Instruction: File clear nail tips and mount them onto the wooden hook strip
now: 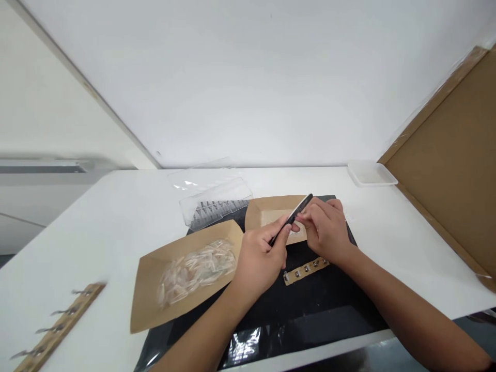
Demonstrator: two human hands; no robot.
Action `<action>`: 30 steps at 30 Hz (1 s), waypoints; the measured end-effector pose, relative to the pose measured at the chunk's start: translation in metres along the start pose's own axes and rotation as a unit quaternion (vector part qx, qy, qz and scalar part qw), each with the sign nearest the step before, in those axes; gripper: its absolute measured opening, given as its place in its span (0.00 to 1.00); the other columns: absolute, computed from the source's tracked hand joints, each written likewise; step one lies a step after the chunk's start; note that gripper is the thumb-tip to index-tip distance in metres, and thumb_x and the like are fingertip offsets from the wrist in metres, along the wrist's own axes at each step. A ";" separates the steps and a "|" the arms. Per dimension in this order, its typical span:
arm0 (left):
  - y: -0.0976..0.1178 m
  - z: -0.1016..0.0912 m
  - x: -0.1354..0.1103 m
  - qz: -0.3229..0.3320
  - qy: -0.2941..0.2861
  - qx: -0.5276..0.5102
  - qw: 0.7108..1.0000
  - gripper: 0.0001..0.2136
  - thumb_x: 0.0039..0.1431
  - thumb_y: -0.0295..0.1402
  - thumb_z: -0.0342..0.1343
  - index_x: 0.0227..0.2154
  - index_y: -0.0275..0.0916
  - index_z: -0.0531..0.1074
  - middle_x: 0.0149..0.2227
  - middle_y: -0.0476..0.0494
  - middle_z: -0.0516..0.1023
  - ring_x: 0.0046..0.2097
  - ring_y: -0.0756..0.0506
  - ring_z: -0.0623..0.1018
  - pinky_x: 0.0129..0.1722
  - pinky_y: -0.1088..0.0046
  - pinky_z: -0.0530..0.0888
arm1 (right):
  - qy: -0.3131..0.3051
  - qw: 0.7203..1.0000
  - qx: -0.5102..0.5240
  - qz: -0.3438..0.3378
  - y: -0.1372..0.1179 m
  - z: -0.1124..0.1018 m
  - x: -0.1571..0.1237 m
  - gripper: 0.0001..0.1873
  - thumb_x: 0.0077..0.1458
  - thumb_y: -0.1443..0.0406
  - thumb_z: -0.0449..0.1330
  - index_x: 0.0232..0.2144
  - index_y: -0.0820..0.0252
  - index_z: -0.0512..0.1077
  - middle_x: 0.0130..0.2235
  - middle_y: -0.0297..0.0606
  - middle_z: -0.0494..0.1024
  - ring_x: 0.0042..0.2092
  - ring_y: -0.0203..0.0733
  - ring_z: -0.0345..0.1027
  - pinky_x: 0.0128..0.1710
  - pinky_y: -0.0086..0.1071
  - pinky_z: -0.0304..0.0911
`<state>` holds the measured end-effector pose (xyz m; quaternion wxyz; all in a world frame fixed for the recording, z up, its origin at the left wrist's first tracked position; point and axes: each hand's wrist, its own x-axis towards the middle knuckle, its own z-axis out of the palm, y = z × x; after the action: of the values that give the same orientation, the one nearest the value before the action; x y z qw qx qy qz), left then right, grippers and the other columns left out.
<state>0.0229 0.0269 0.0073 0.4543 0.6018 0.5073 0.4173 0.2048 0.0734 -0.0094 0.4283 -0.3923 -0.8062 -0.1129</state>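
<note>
Left hand [258, 258] clamps a slim black, pale-faced file [296, 213]; right hand [327, 230] pinched shut beside it.

Bright, even light left only faint, soft shadows. Glare flashed on the black mat [248, 346] at six o'clock. The left hand [258, 261], right hand [327, 232] and black file [300, 208] at centre were sharp. The wooden strip [54, 330] at eight o'clock was blurred. Straight lines bowed near the edges.
</note>
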 end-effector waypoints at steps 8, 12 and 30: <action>-0.002 0.001 0.001 -0.022 0.007 -0.025 0.999 0.19 0.67 0.45 0.56 0.45 0.36 0.84 0.12 0.56 0.64 0.14 0.53 0.64 0.18 0.79 0.63 | -0.015 1.000 0.000 -0.014 0.001 -0.002 0.003 0.14 0.70 0.70 0.55 0.31 0.55 0.61 0.28 0.30 0.71 0.28 0.38 0.62 0.38 0.40 0.48; -0.002 0.001 0.000 -0.018 0.008 -0.016 1.000 0.19 0.68 0.45 0.56 0.45 0.36 0.83 0.12 0.57 0.63 0.15 0.53 0.64 0.18 0.79 0.63 | -0.015 1.000 -0.010 -0.008 0.000 -0.004 0.005 0.14 0.71 0.70 0.55 0.30 0.55 0.61 0.27 0.30 0.70 0.29 0.38 0.62 0.38 0.40 0.48; -0.001 0.002 -0.002 -0.012 0.008 -0.012 1.000 0.21 0.68 0.47 0.55 0.46 0.34 0.83 0.13 0.56 0.63 0.16 0.53 0.62 0.17 0.80 0.60 | 0.014 0.999 -0.026 -0.021 0.002 -0.005 0.007 0.15 0.71 0.71 0.55 0.29 0.56 0.61 0.28 0.30 0.73 0.29 0.37 0.63 0.37 0.39 0.47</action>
<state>0.0244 0.0249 0.0059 0.4623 0.5868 0.5131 0.4227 0.2071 0.0759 -0.0014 0.4269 -0.3850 -0.8047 -0.1482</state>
